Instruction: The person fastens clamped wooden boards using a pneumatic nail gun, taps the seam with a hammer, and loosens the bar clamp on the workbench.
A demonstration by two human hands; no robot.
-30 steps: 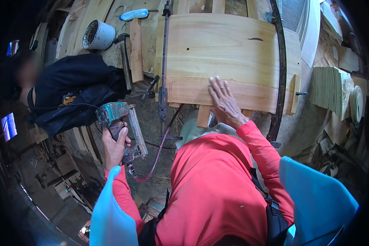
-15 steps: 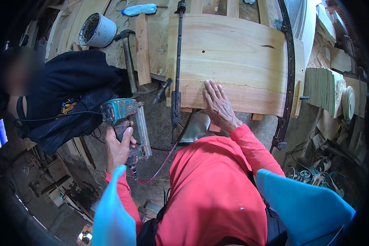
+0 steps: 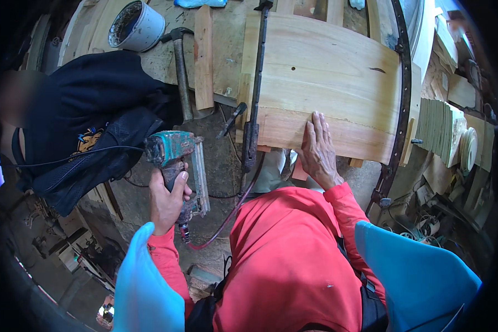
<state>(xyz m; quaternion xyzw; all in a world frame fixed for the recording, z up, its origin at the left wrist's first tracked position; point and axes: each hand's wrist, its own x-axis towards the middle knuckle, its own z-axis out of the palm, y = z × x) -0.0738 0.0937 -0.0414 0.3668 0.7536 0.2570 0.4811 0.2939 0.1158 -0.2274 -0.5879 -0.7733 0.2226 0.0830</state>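
My left hand (image 3: 169, 200) is wrapped round the grip of a worn teal nail gun (image 3: 174, 148), whose red air hose (image 3: 227, 235) loops from the base of the handle. The tool hangs in the air left of the bench, apart from the wood. My right hand (image 3: 318, 152) lies flat with fingers stretched on the near edge of a pale wooden panel (image 3: 332, 83). Two long dark bar clamps, the left clamp (image 3: 254, 94) and the right clamp (image 3: 402, 94), cross the panel at its sides.
A hammer (image 3: 180, 72) and a wood strip (image 3: 203, 61) lie on the bench beside a stained white bucket (image 3: 138, 26). Another person in a dark shirt (image 3: 105, 83) is close on my left. Stacked thin boards (image 3: 440, 130) stand at the right.
My right hand has slid a little to the right along the panel's near edge. The view has shifted slightly; my left hand still holds the nail gun.
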